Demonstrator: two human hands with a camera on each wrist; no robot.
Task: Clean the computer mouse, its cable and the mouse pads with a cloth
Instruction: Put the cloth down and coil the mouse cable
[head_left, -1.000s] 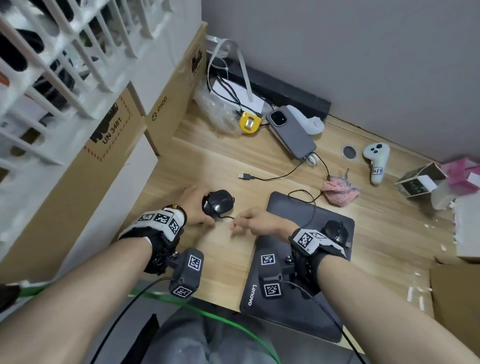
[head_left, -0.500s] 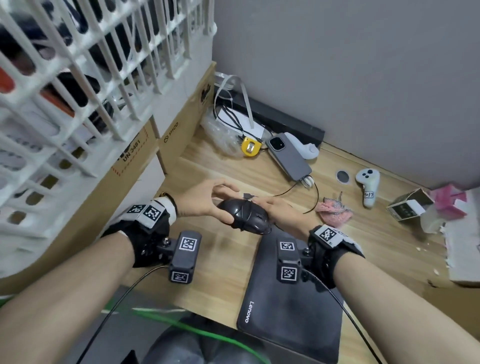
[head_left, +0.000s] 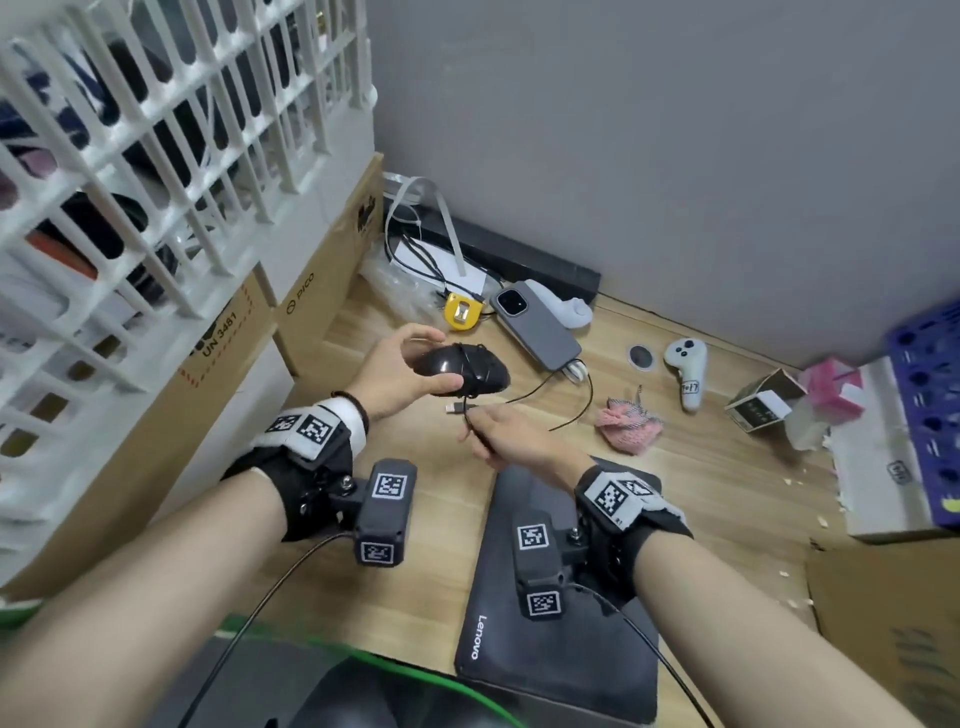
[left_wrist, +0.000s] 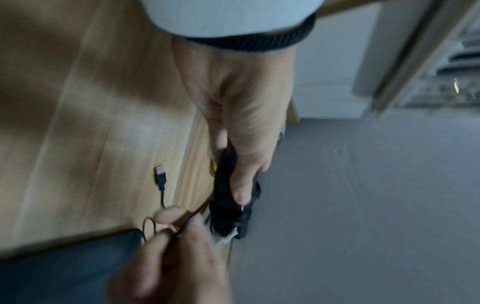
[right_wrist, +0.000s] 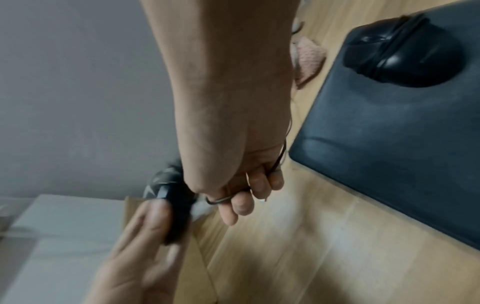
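While the desk (head_left: 332, 525) carries everything else, the pad (head_left: 582, 639) lies flat at its near edge, long axis running from that edge toward the wall; it looks thin, limp and grippy, so the sensible hold for lifting it is probably an edge or corner. A second mouse (right_wrist: 405, 53), wound in its own cord, sits on the pad's far end. The cloth (head_left: 628, 423) lies crumpled on the desk just beyond the pad's far right corner, untouched, soft and light, and can be bunched anywhere.

The mouse (head_left: 460, 369) is held above the desk's middle, long axis roughly level, left to right; which end is the front cannot be told. Its shell is glossy and likely slippery, light and rigid, best taken across its sides. The left hand (head_left: 397, 371) does so, thumb underneath and fingers curled over the top.

The cable (head_left: 540, 387), partly wound round the mouse, is thin and springy and will likely kink if yanked. The right hand (head_left: 511, 436) pinches a loop of it just below the mouse; the plug (head_left: 457, 409) hangs free beside that hand.
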